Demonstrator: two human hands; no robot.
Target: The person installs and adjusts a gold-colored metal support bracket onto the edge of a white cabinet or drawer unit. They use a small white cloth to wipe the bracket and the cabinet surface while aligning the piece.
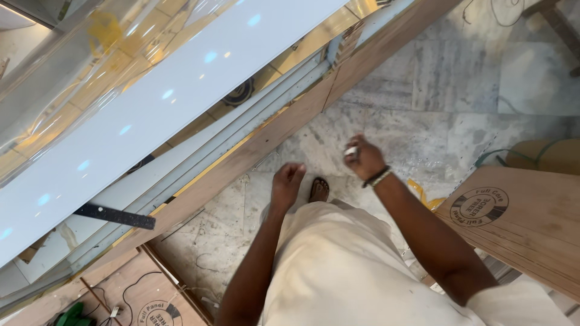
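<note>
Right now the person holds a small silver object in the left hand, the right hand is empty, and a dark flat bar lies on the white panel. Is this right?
Not quite: the hands are swapped. The head view shows the small silver object pinched in the right hand, the one with the wristband, while the left hand is empty. The dark flat bar does lie at the edge of the white panel.

Seen from above, standing on a marble floor [423, 115]. Left hand [286, 182] loosely curled and holding nothing, hanging over the floor near a sandalled foot [318, 189]. Right hand [361, 158] raised, closed on a small silvery object [351, 151], dark bands on the wrist. Long glossy white panel [151, 102] along the wooden bench [254, 154], black flat bar [115, 216] at its edge. Plywood sheet [531, 229] at the floor's right edge.
</note>
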